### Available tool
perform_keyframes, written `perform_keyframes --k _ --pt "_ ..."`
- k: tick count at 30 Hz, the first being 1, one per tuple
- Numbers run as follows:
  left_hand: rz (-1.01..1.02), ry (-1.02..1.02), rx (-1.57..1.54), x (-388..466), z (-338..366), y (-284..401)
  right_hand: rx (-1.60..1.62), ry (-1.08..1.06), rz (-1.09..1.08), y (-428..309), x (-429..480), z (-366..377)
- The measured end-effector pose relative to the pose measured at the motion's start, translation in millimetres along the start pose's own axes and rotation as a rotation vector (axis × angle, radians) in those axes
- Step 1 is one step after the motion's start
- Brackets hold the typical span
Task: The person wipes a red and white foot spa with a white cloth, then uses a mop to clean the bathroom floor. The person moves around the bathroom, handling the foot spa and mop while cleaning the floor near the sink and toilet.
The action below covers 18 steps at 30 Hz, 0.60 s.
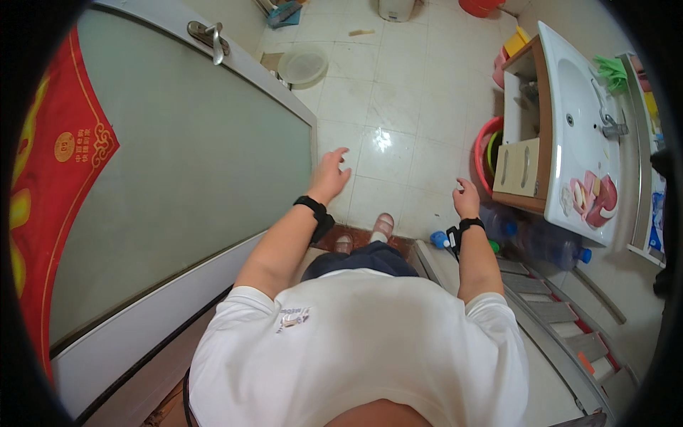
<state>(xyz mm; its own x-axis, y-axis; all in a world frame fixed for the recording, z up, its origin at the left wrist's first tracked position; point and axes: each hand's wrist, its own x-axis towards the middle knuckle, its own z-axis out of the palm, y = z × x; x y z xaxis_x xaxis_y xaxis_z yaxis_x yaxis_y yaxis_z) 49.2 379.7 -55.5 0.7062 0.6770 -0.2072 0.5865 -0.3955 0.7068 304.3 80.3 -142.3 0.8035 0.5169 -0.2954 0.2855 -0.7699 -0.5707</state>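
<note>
My left hand (330,176) hangs in the air with its fingers apart, holding nothing, near the edge of an open door with a frosted glass panel (203,139). My right hand (467,197), also without anything in it, has its fingers apart and slightly bent. It is close to the cream drawers (516,168) of the washbasin cabinet. Below my hands, one of my pink slippers (383,224) rests on the white tiled floor (392,197) past the dark red threshold (336,235). Black bands circle both wrists.
A white washbasin (576,160) with soap dishes (592,197) stands on the right. Under it are a red basin (479,155) and large water bottles (555,245). A ladder (560,312) leans beside my right arm. Farther off lie a translucent basin (303,65) and a dustpan (284,14).
</note>
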Motion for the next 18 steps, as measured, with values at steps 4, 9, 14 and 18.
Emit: perform_keyframes --k 4,9,14,18 --pt "-0.034 0.015 0.046 -3 -22 -7 -0.057 -0.002 -0.004 2 -4 -13" --pt "-0.132 0.015 0.138 5 -40 11 -0.125 -0.034 0.026 12 5 -38" --pt "-0.062 0.016 0.106 41 -49 32 -0.161 0.012 0.049 6 24 -50" --pt "0.035 0.052 0.099 90 -73 36 -0.134 0.016 0.092 -28 52 -58"
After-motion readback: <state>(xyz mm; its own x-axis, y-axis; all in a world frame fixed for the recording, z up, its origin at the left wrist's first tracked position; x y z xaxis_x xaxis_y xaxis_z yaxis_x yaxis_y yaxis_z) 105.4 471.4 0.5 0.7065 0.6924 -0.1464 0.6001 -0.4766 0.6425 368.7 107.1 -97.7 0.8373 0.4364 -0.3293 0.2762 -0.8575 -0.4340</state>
